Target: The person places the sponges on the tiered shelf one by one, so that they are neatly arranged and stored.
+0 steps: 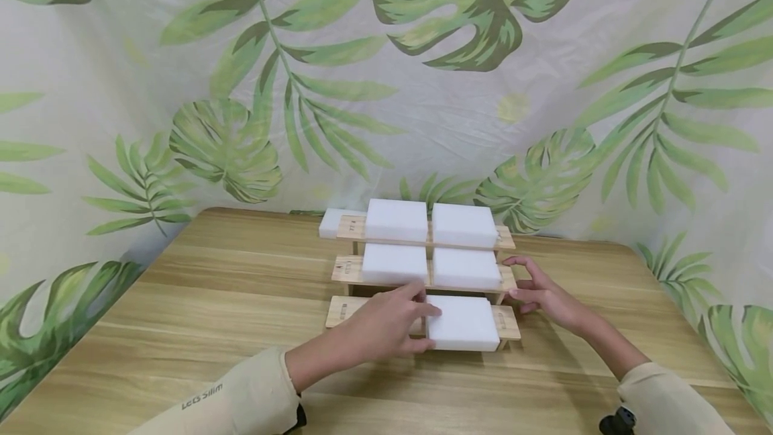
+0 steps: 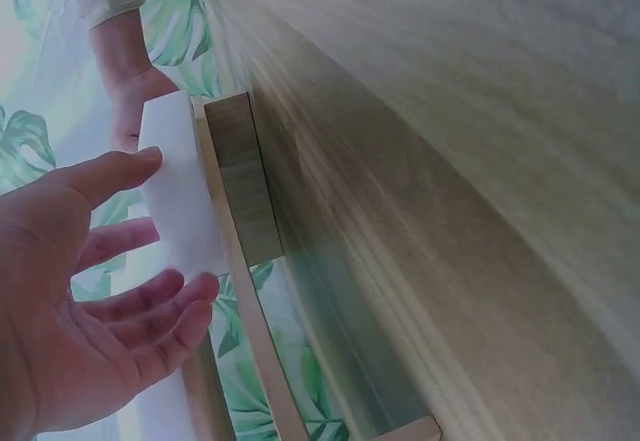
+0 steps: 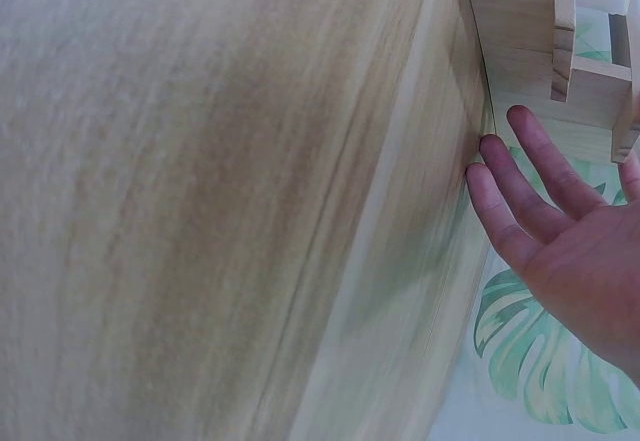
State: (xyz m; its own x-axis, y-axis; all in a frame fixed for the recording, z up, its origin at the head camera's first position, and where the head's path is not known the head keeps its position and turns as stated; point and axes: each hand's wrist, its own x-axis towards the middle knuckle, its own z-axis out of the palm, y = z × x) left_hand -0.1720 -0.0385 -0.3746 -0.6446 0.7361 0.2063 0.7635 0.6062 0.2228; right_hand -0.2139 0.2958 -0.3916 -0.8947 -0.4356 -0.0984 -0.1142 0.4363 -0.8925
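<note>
A stepped wooden rack (image 1: pixel 345 268) stands on the table, with white foam blocks on its three tiers. My left hand (image 1: pixel 386 324) is at the left side of the front-tier block (image 1: pixel 464 322), its index fingertip over the top and its thumb at the front left corner. In the left wrist view the thumb (image 2: pixel 130 171) lies against the white block (image 2: pixel 185 186), while the other fingers are loosely bent. My right hand (image 1: pixel 552 297) is beside the rack's right end with relaxed fingers, holding nothing; in the right wrist view its fingertips are close to the wooden supports (image 3: pixel 520 36).
Two foam blocks each sit on the middle tier (image 1: pixel 347 267) and top tier (image 1: pixel 352 227). Another white block (image 1: pixel 331 223) lies behind the rack at its left. A leaf-patterned curtain (image 1: pixel 447 106) hangs behind the wooden table (image 1: pixel 241 287).
</note>
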